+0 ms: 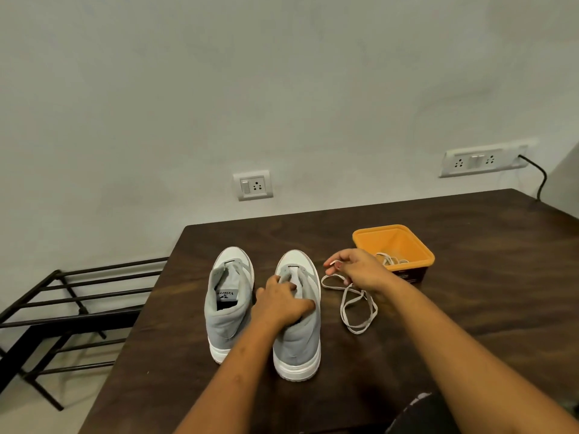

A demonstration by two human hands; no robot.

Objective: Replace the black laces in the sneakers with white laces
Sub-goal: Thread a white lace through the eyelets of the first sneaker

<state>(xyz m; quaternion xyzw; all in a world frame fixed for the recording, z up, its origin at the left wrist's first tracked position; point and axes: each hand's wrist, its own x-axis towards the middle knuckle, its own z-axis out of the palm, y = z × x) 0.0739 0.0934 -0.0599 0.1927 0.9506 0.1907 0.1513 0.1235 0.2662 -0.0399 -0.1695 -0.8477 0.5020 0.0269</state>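
One orange tub point(404, 242) — white lace point(389, 260) inside

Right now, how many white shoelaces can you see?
2. One white lace lies looped on the table, its end pinched by the right hand; the other lace sits in the orange tub. More could hide there.

**Dim, even light under a wide-angle bend**

We see muted, even indoor light. The wall point(282, 89) reads grey-green and faintly mottled. The sneakers point(230, 308) and the white lace point(358, 332) throw only faint shadows on the table point(470, 292), whose dark top carries a dull sheen. Wide-angle distortion bends the table's edges; fine detail looks soft.
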